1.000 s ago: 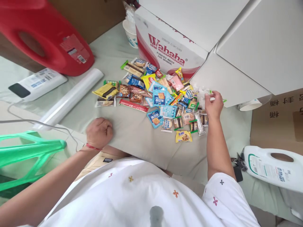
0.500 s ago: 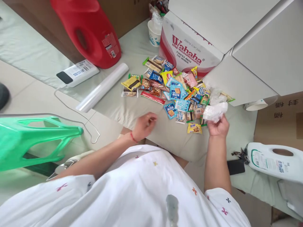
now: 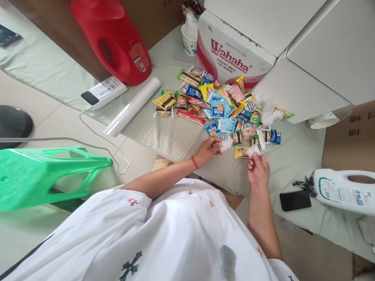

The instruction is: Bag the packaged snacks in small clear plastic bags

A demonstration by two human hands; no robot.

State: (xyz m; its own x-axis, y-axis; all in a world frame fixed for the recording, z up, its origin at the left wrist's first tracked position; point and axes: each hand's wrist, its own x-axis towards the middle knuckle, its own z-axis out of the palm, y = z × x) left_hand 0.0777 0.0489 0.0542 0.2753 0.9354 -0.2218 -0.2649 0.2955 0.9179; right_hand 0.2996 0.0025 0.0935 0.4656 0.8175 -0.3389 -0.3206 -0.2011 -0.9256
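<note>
My left hand (image 3: 208,151), with a red string on its wrist, pinches a crumpled piece of translucent white plastic bag (image 3: 226,145). Across from it, my right hand (image 3: 259,168) pinches another white bit of plastic bag (image 3: 253,150). Whether both bits belong to one bag, I cannot tell. A yellow cookie packet (image 3: 240,152) lies just beyond and between the hands. Behind them spreads a pile of small wrapped snacks, among them blue biscuit packets (image 3: 219,109) and a long red packet (image 3: 191,117). More crumpled clear plastic (image 3: 268,112) rests at the pile's right.
A Wahaha carton (image 3: 231,54) stands behind the pile. To the left are a red detergent jug (image 3: 117,47), a white roll (image 3: 133,106) and a white device (image 3: 104,92). On the right lie a black phone (image 3: 295,200), keys and a white jug (image 3: 342,191). A green stool (image 3: 55,175) stands left.
My left hand has moved right and taken hold of plastic. My right hand has come down and toward the middle with its white plastic, uncovering snacks at the pile's right end.
</note>
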